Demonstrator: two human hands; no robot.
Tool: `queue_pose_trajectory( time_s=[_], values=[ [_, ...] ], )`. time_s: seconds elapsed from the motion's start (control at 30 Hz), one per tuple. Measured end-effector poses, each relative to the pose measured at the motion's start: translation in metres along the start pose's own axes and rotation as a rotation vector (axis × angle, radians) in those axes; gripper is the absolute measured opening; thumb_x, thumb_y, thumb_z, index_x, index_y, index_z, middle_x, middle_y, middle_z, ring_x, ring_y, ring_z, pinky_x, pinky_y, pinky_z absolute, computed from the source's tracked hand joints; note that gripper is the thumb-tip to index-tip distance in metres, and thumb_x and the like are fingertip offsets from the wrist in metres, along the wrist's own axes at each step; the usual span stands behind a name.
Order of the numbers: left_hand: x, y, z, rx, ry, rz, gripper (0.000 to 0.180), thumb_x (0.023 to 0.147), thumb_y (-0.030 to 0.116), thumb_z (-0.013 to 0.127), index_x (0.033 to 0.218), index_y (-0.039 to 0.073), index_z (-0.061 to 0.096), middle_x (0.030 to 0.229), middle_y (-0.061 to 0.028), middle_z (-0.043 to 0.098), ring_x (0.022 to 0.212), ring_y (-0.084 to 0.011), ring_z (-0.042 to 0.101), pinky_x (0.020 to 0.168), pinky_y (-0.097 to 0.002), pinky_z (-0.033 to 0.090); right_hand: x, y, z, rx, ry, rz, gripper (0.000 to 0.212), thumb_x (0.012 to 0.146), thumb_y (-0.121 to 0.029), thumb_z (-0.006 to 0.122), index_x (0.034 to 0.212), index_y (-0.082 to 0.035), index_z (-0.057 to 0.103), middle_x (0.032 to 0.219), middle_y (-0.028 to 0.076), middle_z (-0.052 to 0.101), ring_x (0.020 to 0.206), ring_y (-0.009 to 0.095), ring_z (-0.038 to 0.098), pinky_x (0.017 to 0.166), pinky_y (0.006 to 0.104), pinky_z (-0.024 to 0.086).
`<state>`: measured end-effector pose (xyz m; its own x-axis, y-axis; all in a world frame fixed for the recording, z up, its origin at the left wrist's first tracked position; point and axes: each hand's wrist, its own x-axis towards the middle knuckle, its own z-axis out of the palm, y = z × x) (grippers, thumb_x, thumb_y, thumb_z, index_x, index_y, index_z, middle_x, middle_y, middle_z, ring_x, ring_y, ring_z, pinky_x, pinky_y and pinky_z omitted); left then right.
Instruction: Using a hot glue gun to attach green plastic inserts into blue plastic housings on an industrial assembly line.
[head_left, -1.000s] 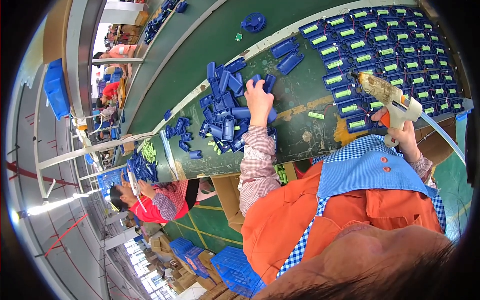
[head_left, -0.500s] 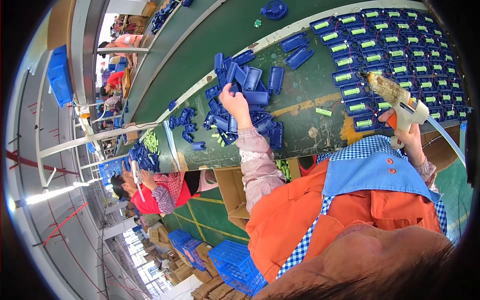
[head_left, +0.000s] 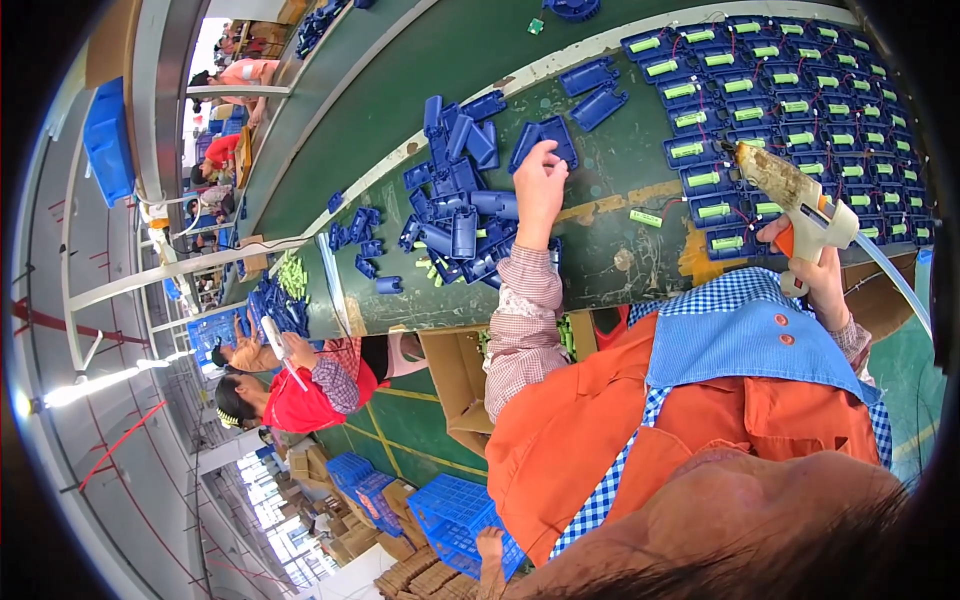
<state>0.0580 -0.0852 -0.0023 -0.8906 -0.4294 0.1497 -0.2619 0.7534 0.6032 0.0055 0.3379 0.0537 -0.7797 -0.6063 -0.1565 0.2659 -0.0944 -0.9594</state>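
My left hand [head_left: 541, 185] is over the green bench, its fingers closed at the edge of a blue plastic half-shell [head_left: 560, 140]. Another half-shell lies against that one on the left; the fingertips are partly hidden. To the left spreads a loose pile of blue half-shells [head_left: 460, 180]. My right hand [head_left: 815, 262] grips a hot glue gun [head_left: 800, 205] with a stained nozzle and an orange trigger. Its tip points over the rows of blue shells [head_left: 790, 105], each carrying a green battery cell with thin wires. One loose green cell [head_left: 645, 218] lies on the bench between my hands.
Smaller blue parts [head_left: 357, 228] and green cells [head_left: 292, 278] lie farther left. Two half-shells [head_left: 600, 109] sit near the bench's far rail. An open cardboard box [head_left: 455, 385] stands below the near edge. A co-worker in red [head_left: 310, 395] holds a white tool at left.
My left hand has moved right from the loose pile to the half-shells at its right side. The right hand and glue gun stay nearly still.
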Motion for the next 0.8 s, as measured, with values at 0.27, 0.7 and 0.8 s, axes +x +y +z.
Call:
queue_pose_trajectory(
  time_s=[0.27, 0.7, 0.8],
  values=[
    [0.014, -0.026, -0.026, 0.224, 0.098, 0.288, 0.032, 0.074, -0.006, 0.058, 0.103, 0.006, 0.065, 0.104, -0.0131, 0.061, 0.101, -0.0304, 0.058, 0.091, -0.0373, 0.046, 0.000, 0.001, 0.001, 0.015, 0.007, -0.001, 0.054, 0.071, -0.025, 0.062, 0.116, 0.002, 0.050, 0.108, 0.015, 0.060, 0.102, 0.022, 0.057, 0.086, 0.0319, 0.044],
    [0.012, -0.036, -0.027, 0.385, 0.096, 0.144, 0.043, 0.071, -0.004, 0.064, 0.110, 0.016, 0.065, 0.125, -0.0149, 0.049, 0.111, -0.0362, 0.050, 0.097, -0.0416, 0.043, 0.001, -0.002, 0.003, -0.001, 0.027, 0.008, 0.053, 0.070, -0.023, 0.059, 0.117, 0.001, 0.049, 0.108, 0.016, 0.060, 0.102, 0.023, 0.057, 0.087, 0.0325, 0.044],
    [0.017, -0.036, -0.029, 0.401, -0.056, 0.399, 0.053, 0.067, -0.007, 0.065, 0.112, 0.022, 0.065, 0.136, -0.0150, 0.042, 0.121, -0.0384, 0.042, 0.103, -0.0446, 0.038, 0.000, -0.004, 0.004, -0.041, 0.007, 0.031, 0.055, 0.070, -0.024, 0.060, 0.118, 0.001, 0.049, 0.108, 0.016, 0.060, 0.104, 0.024, 0.057, 0.087, 0.0335, 0.045]
  ],
)
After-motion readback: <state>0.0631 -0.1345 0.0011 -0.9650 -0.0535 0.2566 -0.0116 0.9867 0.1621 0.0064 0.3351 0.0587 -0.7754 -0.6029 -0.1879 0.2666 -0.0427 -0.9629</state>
